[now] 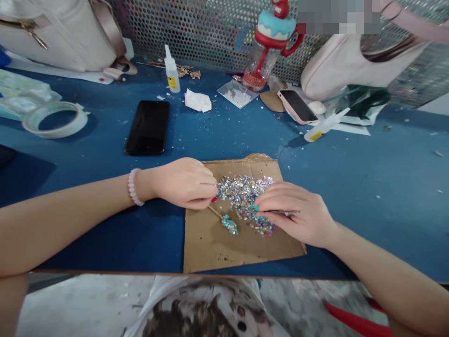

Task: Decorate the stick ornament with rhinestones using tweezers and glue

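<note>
My left hand (185, 183), closed, grips a thin stick (215, 213) whose tip carries a cluster of turquoise gems (229, 225). That tip hangs over a piece of cardboard (213, 255) on the blue table. Slim metal tweezers (283, 213) are pinched in my right hand (296, 213), beside a spread heap of small shiny, many-coloured gems (242, 189). Whether the tweezers' tips hold a gem is hidden by my fingers. Both hands rest low at the cardboard, one on either side of the heap.
Behind the hands lie a black phone (149, 127), a glue bottle (171, 75), crumpled white paper (198, 100) and a small plastic bag (237, 93). A tape roll (56, 133) is left. Toward the right are a second glue bottle (315, 134), a pink-cased phone (298, 106) and a tumbler (261, 61).
</note>
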A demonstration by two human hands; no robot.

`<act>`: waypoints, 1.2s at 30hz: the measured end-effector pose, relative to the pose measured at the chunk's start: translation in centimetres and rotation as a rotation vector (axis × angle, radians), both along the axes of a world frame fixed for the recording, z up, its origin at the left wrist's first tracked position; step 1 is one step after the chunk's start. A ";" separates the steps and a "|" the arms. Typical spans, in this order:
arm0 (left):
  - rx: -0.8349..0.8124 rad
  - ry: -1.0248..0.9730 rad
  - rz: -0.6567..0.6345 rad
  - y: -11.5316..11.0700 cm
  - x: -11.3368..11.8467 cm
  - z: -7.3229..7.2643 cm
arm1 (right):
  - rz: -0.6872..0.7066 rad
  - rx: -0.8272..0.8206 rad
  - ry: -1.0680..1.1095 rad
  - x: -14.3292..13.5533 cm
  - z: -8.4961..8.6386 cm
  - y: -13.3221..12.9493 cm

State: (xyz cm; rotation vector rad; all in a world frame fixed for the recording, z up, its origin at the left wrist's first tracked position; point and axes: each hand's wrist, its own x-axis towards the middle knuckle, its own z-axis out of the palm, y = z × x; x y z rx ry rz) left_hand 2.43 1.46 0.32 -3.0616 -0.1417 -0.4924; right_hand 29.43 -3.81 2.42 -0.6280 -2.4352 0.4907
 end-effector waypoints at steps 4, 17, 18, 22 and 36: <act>0.006 -0.005 0.001 0.0 0.0 0.0 | -0.015 0.001 0.032 -0.1 -0.4 0.1; 0.003 0.002 0.006 0.0 0.0 0.0 | -0.040 -0.056 0.048 -0.3 -0.6 0.2; 0.003 0.001 0.007 0.0 0.0 0.0 | -0.043 -0.053 0.047 -0.3 -0.6 0.2; 0.002 0.000 0.008 0.0 0.0 0.0 | -0.042 -0.048 0.052 -0.3 -0.6 0.1; 0.012 0.006 0.008 0.0 0.1 0.0 | -0.015 -0.081 0.073 -0.3 -0.5 0.0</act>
